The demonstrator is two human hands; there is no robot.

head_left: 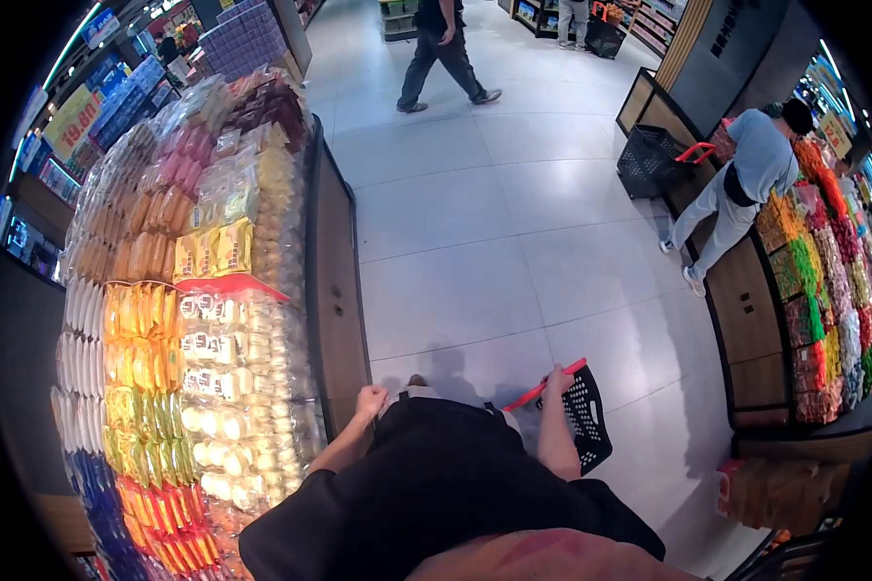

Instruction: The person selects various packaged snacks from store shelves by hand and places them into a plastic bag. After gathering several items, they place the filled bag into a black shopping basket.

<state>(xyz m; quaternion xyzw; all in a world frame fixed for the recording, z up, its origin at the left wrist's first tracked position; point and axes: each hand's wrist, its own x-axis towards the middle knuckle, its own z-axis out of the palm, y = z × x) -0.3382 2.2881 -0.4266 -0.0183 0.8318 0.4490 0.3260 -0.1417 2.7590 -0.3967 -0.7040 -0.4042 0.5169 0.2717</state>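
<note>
My right hand (557,381) is wrapped round the red handle (574,367) of a black shopping basket (587,418). The basket hangs at my right side, partly behind my forearm, and what is inside cannot be seen. My left hand (372,400) is loosely curled at my left side, with nothing visible in it. It is close to the dark-edged wooden side of a display stand (337,290). Packaged snacks lie in rows on that stand, among them yellow packets (215,250) and clear bags of pale round pieces (225,421). My hand is apart from them.
A tiled floor aisle (446,213) runs ahead. To the right, a person in light clothes (746,174) leans over a stand of colourful wrapped sweets (824,290), near another black basket (649,160). Someone in dark trousers (441,63) walks across the aisle. Cardboard boxes (775,492) stand lower right.
</note>
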